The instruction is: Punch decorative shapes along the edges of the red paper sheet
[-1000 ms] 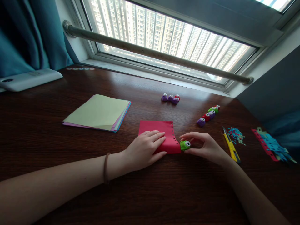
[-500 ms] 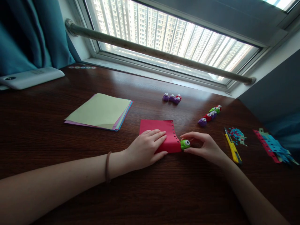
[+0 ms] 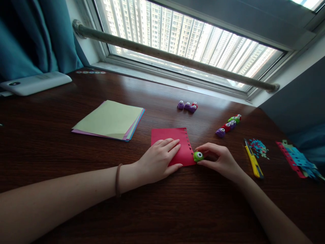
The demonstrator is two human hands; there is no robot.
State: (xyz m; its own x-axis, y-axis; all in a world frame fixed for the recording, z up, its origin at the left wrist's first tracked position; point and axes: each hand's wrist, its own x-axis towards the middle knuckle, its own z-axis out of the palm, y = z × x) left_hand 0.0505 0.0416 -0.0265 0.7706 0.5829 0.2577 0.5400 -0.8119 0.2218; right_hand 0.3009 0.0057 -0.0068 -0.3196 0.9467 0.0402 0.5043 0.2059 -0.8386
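Observation:
A red sheet of paper (image 3: 169,135) lies on the dark wooden table (image 3: 162,210), with a row of small punched holes along its right edge. My left hand (image 3: 158,160) lies flat on the sheet, fingers stretched out, pressing it down. My right hand (image 3: 220,159) pinches a small green paper punch (image 3: 198,156) between thumb and fingers at the sheet's lower right corner, the punch touching the paper's edge.
A stack of coloured paper (image 3: 109,119) lies to the left. Purple and red punches (image 3: 187,106) sit near the window, another row of punches (image 3: 228,124) to the right. A yellow utility knife (image 3: 254,162), paper confetti (image 3: 258,147) and cut strips (image 3: 297,158) lie at the right. A white device (image 3: 33,83) rests far left.
The green punch in my right hand has slid slightly left and down along the red sheet's right edge. My left hand has stayed on the paper.

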